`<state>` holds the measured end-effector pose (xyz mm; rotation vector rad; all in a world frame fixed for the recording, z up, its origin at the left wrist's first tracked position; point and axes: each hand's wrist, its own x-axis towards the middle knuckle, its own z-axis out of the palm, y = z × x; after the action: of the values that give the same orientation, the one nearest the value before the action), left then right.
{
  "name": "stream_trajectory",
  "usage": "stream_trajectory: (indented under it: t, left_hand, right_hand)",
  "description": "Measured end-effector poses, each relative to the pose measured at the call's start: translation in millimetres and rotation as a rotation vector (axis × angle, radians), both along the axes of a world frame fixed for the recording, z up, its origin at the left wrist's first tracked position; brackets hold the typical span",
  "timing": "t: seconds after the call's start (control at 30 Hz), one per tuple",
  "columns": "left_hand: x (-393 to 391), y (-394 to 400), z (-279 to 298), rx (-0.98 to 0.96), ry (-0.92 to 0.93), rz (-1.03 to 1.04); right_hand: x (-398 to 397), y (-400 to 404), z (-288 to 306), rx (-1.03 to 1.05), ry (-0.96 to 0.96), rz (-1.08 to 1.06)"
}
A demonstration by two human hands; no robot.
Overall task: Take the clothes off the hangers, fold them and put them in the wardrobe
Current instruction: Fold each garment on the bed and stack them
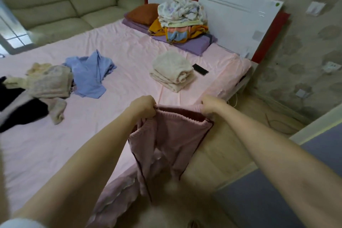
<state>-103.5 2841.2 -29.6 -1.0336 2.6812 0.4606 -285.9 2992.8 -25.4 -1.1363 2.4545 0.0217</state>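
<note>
A pink garment (166, 146) with an elastic waistband and dark red piping hangs in the air over the near edge of the bed (114, 61). My left hand (143, 106) grips the left end of the waistband. My right hand (210, 105) grips the right end, and the band is stretched between them. The fabric hangs down toward the floor. A folded cream garment (172, 71) lies on the pink sheet just beyond my hands. At the left lie a crumpled blue shirt (88, 76), a beige knit garment (48, 83) and something black (20, 109). No hanger is visible.
A black phone (199, 69) lies beside the folded cream garment. A heap of bedding (181, 16) and pillows sits by the white headboard (236, 15). A beige sofa (61, 2) stands behind the bed. Wooden floor (231, 135) and a grey-blue panel (277, 190) are at the right.
</note>
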Motion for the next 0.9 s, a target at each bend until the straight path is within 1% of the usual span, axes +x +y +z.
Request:
stream_trajectory:
  t: [0.1, 0.17, 0.23, 0.3, 0.33, 0.4, 0.47, 0.53, 0.6, 0.67, 0.73, 0.8, 0.9]
  left_hand:
    - [4.6, -1.8, 1.3, 0.017, 0.022, 0.033]
    - [10.3, -4.2, 1.2, 0.06, 0.003, 0.011]
    - [19.9, -13.1, 2.2, 0.107, -0.006, 0.012]
    - [30.2, -22.7, 5.6, 0.153, -0.032, 0.014]
    - [34.2, -25.6, 7.9, 0.169, -0.042, 0.015]
    - [38.1, -29.2, 11.8, 0.153, -0.055, 0.008]
    - [41.0, -29.6, 12.9, 0.042, -0.113, -0.022]
    - [45.9, -25.1, 10.7, -0.111, -0.202, -0.041]
    - [51.9, -19.1, 1.6, -0.183, -0.29, -0.056]
    - [57.0, -12.6, -8.4, -0.202, -0.383, -0.072]
    - [57.2, -8.2, -16.3, -0.198, -0.436, -0.111]
    - [54.3, -9.1, -21.6, -0.16, -0.415, -0.122]
    - [52.2, -18.8, -24.7, -0.088, -0.259, -0.044]
  right_hand:
    - [12.2, -11.9, 0.8, -0.141, -0.187, -0.079]
    - [14.5, -11.5, -2.0, -0.21, -0.246, -0.091]
    - [12.5, -8.5, -1.1, -0.28, -0.299, -0.05]
    - [14.2, -8.0, 3.8, -0.319, -0.35, 0.073]
    - [16.0, -9.2, 6.5, -0.31, -0.325, 0.181]
    - [24.6, -10.0, 15.1, -0.209, -0.18, 0.414]
    - [33.1, -10.2, 19.9, -0.11, 0.013, 0.609]
    - [34.9, -12.5, 21.1, -0.116, 0.148, 0.721]
    - [26.8, -17.6, 21.9, -0.209, 0.201, 0.637]
    - [19.4, -18.7, 17.6, -0.27, 0.283, 0.518]
    - [18.8, -14.7, 5.3, -0.255, 0.401, 0.468]
    - [18.7, -11.1, -10.7, -0.21, 0.453, 0.428]
    - [9.2, -6.2, -19.0, -0.186, 0.44, 0.391]
